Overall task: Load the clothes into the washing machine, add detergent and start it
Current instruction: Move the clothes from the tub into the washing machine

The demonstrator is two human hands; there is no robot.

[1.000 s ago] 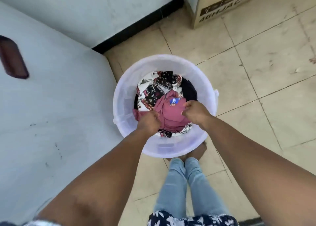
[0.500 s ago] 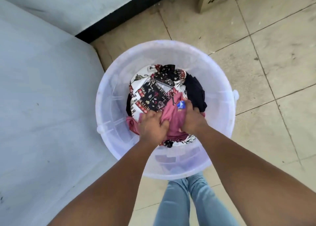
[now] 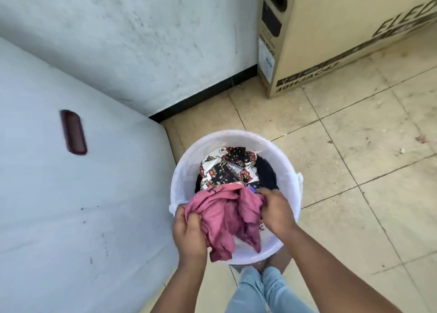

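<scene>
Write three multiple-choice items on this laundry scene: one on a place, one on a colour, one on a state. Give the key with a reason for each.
1. Where does the cardboard box stand?
A. on the floor by the wall
B. inside the bucket
C. on the person's knees

2. What colour is the garment that both hands grip?
A. yellow
B. pink
C. green

3. What is the state of the white bucket?
A. tipped on its side
B. holding clothes
C. covered with a lid

Key: 1 A, it sits on the tiles against the wall. 2 B, the left hand and right hand bunch pink cloth. 3 B, the patterned cloth lies inside the upright, uncovered bucket.
</scene>
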